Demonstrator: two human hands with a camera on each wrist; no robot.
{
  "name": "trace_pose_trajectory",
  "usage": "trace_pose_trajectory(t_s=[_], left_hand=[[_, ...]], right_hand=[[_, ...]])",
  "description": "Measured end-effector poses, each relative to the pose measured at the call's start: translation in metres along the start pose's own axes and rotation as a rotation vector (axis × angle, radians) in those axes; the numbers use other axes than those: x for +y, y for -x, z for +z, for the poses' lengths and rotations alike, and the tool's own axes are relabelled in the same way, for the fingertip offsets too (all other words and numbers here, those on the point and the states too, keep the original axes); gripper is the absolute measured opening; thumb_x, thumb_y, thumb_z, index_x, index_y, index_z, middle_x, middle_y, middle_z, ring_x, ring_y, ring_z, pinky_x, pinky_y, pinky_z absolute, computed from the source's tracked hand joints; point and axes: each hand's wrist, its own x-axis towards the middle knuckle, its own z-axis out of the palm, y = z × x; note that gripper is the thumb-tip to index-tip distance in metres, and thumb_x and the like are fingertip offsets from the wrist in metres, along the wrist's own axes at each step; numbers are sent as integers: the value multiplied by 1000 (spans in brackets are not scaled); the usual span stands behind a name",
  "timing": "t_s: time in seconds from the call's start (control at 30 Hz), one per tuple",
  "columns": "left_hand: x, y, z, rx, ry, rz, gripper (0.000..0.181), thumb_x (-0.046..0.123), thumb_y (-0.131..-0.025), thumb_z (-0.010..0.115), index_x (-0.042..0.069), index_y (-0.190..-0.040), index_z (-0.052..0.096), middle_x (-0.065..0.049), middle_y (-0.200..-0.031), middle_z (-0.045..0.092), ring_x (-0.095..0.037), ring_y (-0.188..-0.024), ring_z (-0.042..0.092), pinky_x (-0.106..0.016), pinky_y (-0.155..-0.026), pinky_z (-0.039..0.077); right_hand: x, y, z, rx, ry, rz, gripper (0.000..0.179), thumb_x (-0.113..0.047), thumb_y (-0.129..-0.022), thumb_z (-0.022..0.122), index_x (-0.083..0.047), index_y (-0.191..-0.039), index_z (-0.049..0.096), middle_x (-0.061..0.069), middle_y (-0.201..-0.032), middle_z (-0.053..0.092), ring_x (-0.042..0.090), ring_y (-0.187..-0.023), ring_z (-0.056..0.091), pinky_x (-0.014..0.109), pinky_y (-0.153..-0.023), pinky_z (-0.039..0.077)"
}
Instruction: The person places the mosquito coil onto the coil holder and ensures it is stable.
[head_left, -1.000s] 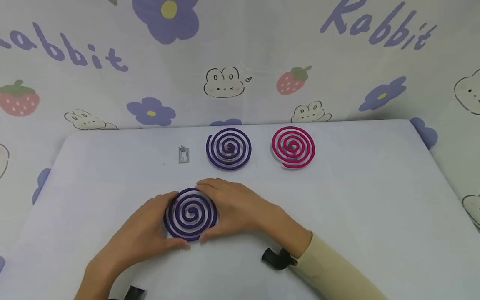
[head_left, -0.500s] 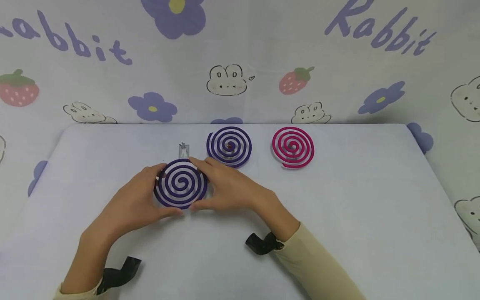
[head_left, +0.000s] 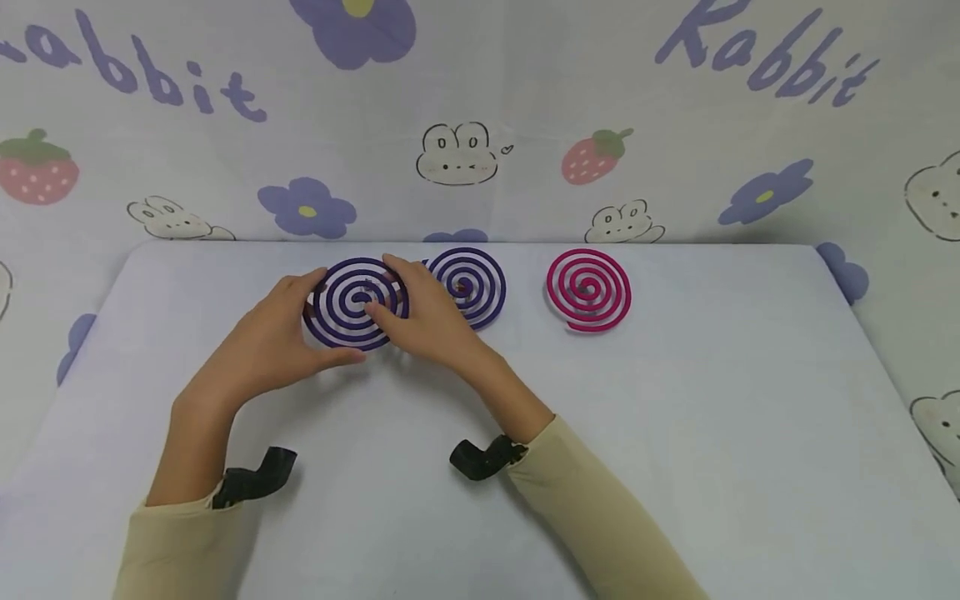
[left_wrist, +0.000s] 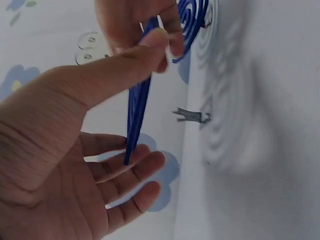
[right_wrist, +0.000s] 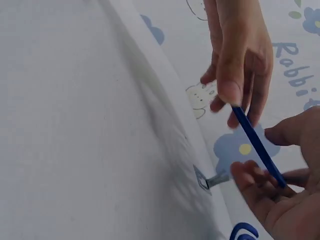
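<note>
A dark blue mosquito coil (head_left: pixel 360 298) is held flat above the back left of the table, raised off the surface. My left hand (head_left: pixel 262 350) grips its left and near edges, thumb on the near rim and fingers beyond. My right hand (head_left: pixel 435 321) has its fingers under the coil's right side; its thumb overlaps the coil in the head view but stands apart from it in the right wrist view. Below the coil, a small metal coil stand (left_wrist: pixel 190 115) sits on the table with its prong up. The coil (right_wrist: pixel 257 144) appears edge-on in the right wrist view.
A second blue coil (head_left: pixel 489 310) rests on a stand just right of my right hand, partly covered by it. Further right a pink coil (head_left: pixel 591 289) sits on its own stand. The white table (head_left: pixel 675 417) ends at a patterned cloth backdrop (head_left: pixel 517 75).
Both hands have carried the blue coil away from me and slightly left, until it overlaps the bare stand. My right thumb has shifted from the coil's near rim to over its face.
</note>
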Motion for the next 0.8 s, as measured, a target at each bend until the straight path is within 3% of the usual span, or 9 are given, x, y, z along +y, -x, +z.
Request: trace_pose_trajectory(t_s=[0.23, 0.4, 0.57, 0.8], left_hand=[[-9, -22, 0, 1, 54, 5, 116, 52, -82, 89, 6, -167, 26, -28, -161, 39, -45, -145, 46, -66, -121, 40], [-11, -32, -2, 14, 60, -2, 115, 52, -81, 90, 8, -167, 27, -27, -160, 40, -44, -144, 46, -66, -121, 40], [-15, -36, -2, 8, 55, -18, 114, 52, -82, 89, 10, -167, 28, -27, -158, 42, -43, -140, 49, -65, -120, 40], [-23, -32, 0, -2, 58, -52, 114, 51, -82, 90, 7, -166, 27, -28, -159, 41, -44, -139, 49, -66, -119, 43]], right_hand=[[-3, -17, 10, 93, -133, 158, 69, -24, -102, 63, -5, -163, 36, 15, -164, 48, 28, -154, 44, 44, -131, 34], [-2, -28, 15, 147, -174, 221, 67, -20, -99, 61, -8, -162, 40, 12, -162, 51, 26, -151, 49, 41, -129, 37], [0, -35, 19, 132, -164, 221, 68, -22, -101, 60, -8, -163, 37, 14, -163, 50, 27, -151, 49, 42, -128, 38], [-1, -38, 26, 81, -209, 258, 66, -27, -104, 61, -12, -163, 37, 13, -163, 50, 28, -151, 49, 44, -127, 39]])
